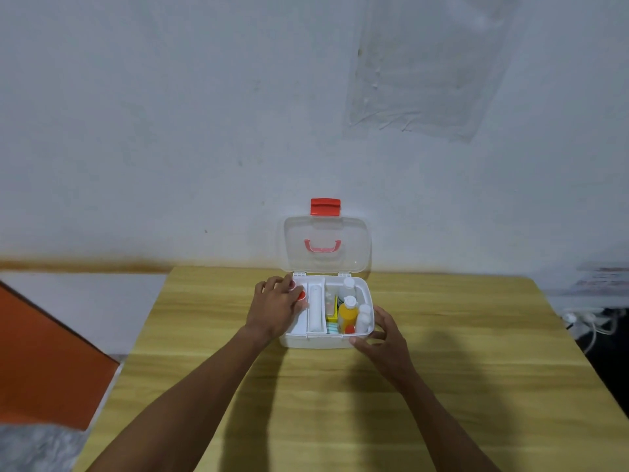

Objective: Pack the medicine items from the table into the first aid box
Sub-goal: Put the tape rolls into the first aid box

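Observation:
The white first aid box (316,341) stands open on the wooden table (459,369), its clear lid (325,243) with a red latch upright against the wall. Inside, a white inner tray (315,311) fills the left half. The right half holds an orange bottle (348,313), white bottles (364,318) and flat packets. My left hand (275,306) rests over the tray's left compartment, its fingers on a small red-capped item (301,296); whether it grips the item I cannot tell. My right hand (384,338) holds the box's front right corner.
The white wall rises straight behind the box. An orange panel (44,362) stands to the left of the table. White cables (585,318) lie beyond the table's right edge.

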